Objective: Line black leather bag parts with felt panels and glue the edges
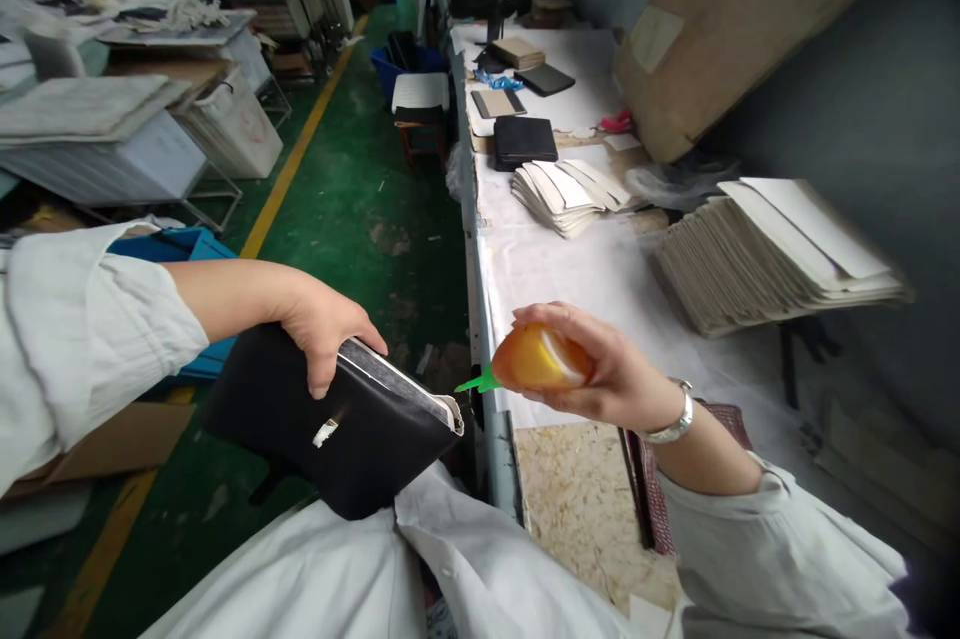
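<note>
While you hold the book [352,429] out past the table's [570,269] left edge, nothing carries it but your left hand [322,324], which is clamped over its upper edge with the fingers curled down the cover. The book hangs tilted above your lap and the green floor, its open corner turned toward the bottle [540,359]. That one-sided hold is, I'd judge, the first risk: a push from the nozzle [476,382] could twist the book in your hand or let it slide off your fingers.

Your right hand [615,369] is closed round the orange bottle, fingers and thumb wrapped about its body, just above the table's near left corner. The green nozzle points at the book's corner and stands very near it; whether it touches I cannot tell. Squeeze too hard, or with the tip off its mark, and whatever is inside could run onto the black cover, your white coat [465,559] or the table edge, and it would probably be hard to wipe away. The board stacks [772,259] lie well apart, farther along the table.
</note>
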Demonstrator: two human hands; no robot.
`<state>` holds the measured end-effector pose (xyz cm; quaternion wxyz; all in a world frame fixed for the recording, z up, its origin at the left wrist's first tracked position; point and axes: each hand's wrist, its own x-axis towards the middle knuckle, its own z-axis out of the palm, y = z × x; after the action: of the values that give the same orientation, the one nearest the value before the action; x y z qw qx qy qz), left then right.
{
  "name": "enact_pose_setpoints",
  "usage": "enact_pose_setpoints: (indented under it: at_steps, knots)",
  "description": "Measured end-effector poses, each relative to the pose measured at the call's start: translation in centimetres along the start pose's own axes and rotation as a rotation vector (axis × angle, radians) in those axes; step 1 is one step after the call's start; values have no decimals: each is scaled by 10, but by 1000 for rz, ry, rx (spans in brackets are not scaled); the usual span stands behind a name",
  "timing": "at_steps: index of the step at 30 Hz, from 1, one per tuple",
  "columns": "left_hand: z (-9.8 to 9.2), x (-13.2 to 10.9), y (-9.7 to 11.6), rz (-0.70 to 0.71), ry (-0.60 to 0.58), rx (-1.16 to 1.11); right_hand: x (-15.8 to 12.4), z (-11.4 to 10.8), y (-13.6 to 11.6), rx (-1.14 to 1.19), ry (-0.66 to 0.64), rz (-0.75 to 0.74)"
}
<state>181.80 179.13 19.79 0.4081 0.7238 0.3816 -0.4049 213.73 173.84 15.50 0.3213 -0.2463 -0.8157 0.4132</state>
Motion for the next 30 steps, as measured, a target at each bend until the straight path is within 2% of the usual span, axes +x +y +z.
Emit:
enact_pose_setpoints:
  at_steps: [3, 9, 18, 30]
  knots:
    - [2, 10, -7, 6, -103, -87, 9, 6, 6, -14, -96, -60]
    - [2, 25, -21, 7, -128, -117, 22, 21, 17, -45, -171, -113]
    - [0, 42, -29, 37, -178, -102, 36, 32, 24, -60, -312, -135]
    - [-4, 55, -31, 96, -258, -137, 41, 45, 33, -66, -358, -166]
